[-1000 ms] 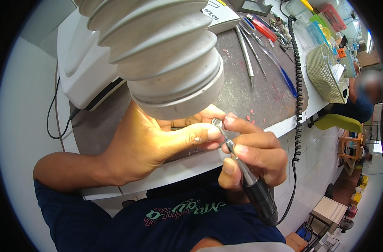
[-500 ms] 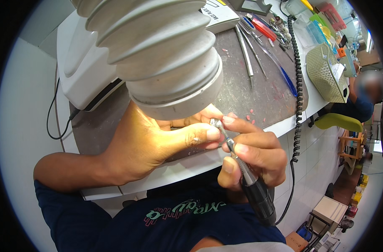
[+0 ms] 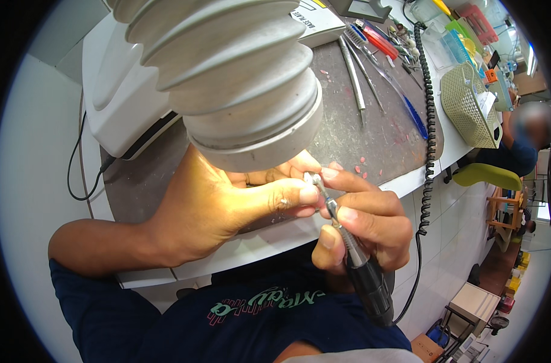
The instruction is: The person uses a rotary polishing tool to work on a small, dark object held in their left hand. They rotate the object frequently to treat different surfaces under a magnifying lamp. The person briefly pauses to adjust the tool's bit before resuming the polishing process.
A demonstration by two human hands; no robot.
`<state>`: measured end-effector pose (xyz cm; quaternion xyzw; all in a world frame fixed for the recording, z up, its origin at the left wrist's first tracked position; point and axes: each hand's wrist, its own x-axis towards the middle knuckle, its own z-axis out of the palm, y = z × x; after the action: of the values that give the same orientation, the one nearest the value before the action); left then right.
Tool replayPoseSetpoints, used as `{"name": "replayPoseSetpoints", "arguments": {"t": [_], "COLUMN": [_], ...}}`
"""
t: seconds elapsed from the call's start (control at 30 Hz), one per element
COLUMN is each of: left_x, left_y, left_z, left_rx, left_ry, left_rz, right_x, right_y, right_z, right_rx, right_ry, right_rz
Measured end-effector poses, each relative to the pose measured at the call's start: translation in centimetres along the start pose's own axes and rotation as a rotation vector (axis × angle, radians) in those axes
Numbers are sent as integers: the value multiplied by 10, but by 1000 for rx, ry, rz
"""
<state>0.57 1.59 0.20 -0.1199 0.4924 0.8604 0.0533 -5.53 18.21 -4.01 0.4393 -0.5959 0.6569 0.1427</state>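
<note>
My left hand (image 3: 227, 202) pinches a small pale workpiece (image 3: 310, 179) between thumb and fingertips, right under the mouth of a wide ribbed grey suction hose (image 3: 239, 78); most of the piece is hidden by the fingers. My right hand (image 3: 363, 224) grips a black and silver rotary handpiece (image 3: 360, 266) like a pen. The handpiece's thin metal tip touches the workpiece at my left fingertips. Both hands meet over the front edge of the workbench (image 3: 372, 136).
A white machine housing (image 3: 121, 100) stands behind the hose. Long metal instruments (image 3: 354, 75), a blue pen, a coiled black cable (image 3: 429, 121) and a beige woven basket (image 3: 469, 103) lie on the dark bench mat. Another person (image 3: 526, 139) sits at the far right.
</note>
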Motion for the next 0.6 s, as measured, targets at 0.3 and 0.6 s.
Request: {"name": "replayPoseSetpoints", "arguments": {"t": [0.3,0.6], "left_x": [0,-1], "left_y": [0,0], "left_z": [0,-1], "left_rx": [11,17], "left_ry": [-14,-6], "left_rz": [17,-3], "right_x": [1,0], "right_y": [-1,-3], "right_z": [0,0], "right_rx": [-9,-15], "right_ry": [-4,3], "right_rz": [-3,32]}}
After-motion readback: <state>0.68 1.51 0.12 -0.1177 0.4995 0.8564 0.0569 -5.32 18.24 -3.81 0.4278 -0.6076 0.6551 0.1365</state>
